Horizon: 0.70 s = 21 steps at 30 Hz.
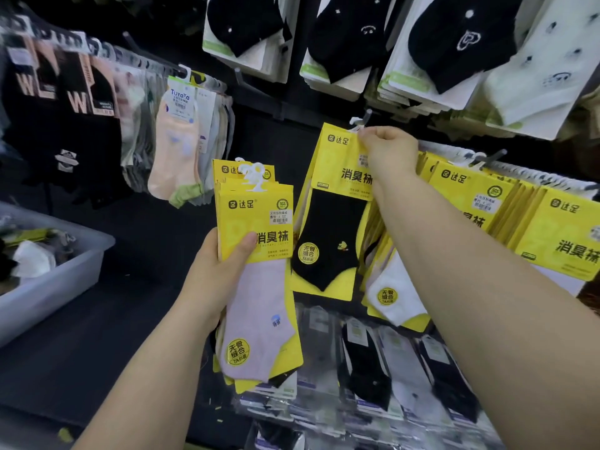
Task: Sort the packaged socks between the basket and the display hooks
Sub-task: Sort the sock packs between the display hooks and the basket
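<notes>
A stack of yellow sock packs [256, 254] stands upright in the left hand [214, 280], in front of the display wall. Its front pack shows a pale lilac sock. The thumb lies across the front and the fingers curl round behind. To the right, the right hand [386, 154] pinches the top edge of a yellow pack with a black sock [334, 222]. The fingers are closed on the card just below a display hook [365, 116], where its white hanger sits. A white-sock pack [396, 293] hangs partly behind the right forearm, and more yellow packs [552, 228] fill the next hook. Black socks on white cards [344, 37] hang above. A peach sock pack [177, 147] hangs further left. The grey basket [48, 287] sits at the far left, with loose socks in it.
</notes>
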Tool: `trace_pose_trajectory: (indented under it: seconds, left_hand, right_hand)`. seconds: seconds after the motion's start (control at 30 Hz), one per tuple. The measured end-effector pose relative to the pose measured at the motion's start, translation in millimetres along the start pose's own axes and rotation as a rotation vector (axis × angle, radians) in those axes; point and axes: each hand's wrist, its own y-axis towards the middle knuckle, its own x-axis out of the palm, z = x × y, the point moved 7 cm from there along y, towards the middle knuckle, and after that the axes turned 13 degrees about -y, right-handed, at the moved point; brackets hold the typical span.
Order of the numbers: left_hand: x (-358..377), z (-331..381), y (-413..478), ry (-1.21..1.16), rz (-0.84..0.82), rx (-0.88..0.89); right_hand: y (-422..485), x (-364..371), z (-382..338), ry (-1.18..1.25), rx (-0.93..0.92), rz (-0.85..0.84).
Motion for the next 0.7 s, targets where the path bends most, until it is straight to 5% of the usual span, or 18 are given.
trace_pose_trajectory:
  seconds: [0.17, 0.37, 0.47, 0.57, 0.7]
  left_hand:
    - [-12, 10, 1, 0.087, 0.094, 0.071]
    - [-14, 25, 0, 0.193, 0.115, 0.172]
    - [-5, 20, -2, 0.072, 0.051, 0.115]
    - [8, 17, -6, -0.049, -0.040, 0.077]
    - [17, 10, -8, -0.146, -0.102, 0.026]
  right_hand:
    - [-20, -7, 12, -0.106, -0.044, 0.090]
    - [-80, -6, 6, -0.294, -0.327, 0.158]
    - [-104, 22, 4, -0.313, -0.406, -0.085]
    - [-119, 50, 15, -0.127, -0.242, -0.379]
    - [-114, 51, 25, 0.035, -0.135, -0.411]
